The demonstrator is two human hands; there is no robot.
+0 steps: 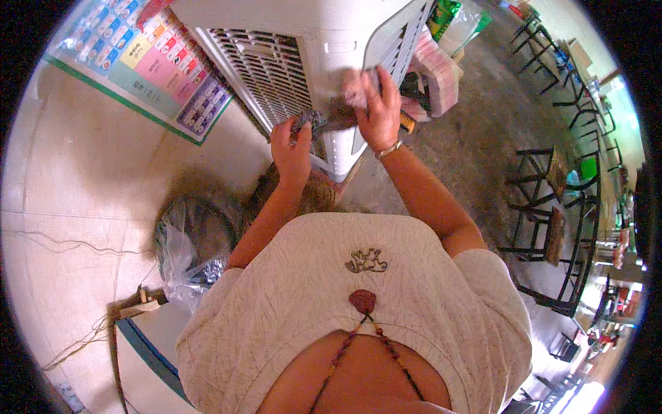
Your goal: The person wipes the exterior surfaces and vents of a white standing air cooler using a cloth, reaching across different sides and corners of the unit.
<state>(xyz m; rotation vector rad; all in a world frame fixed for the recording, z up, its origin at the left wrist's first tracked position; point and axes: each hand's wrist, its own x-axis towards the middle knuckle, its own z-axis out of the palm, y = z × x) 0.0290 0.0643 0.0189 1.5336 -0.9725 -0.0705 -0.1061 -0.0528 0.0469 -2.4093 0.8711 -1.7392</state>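
Note:
Before me stands a tall white appliance housing [336, 20], apparently an air cooler, with a slatted side grille [258, 67]. My left hand [290, 150] is at the lower edge of this grille, its fingers and thumb closed around a dark grey, speckled wad [310, 123] that looks like a scouring pad or steel wool. Against the corner of the housing, my right hand [381, 111] grips a crumpled pinkish cloth [357, 89], blurred by motion. Between the two hands a dark smudge or shadow lies on the housing; I cannot tell which.
A colourful printed chart [170, 67] with writing hangs on the pale wall at left. A clear plastic bag [178, 259] sits below it. Beyond the housing are a pink-and-white bundle [439, 77] and green packaging [445, 18]. Stools with dark frames [538, 176] line the right.

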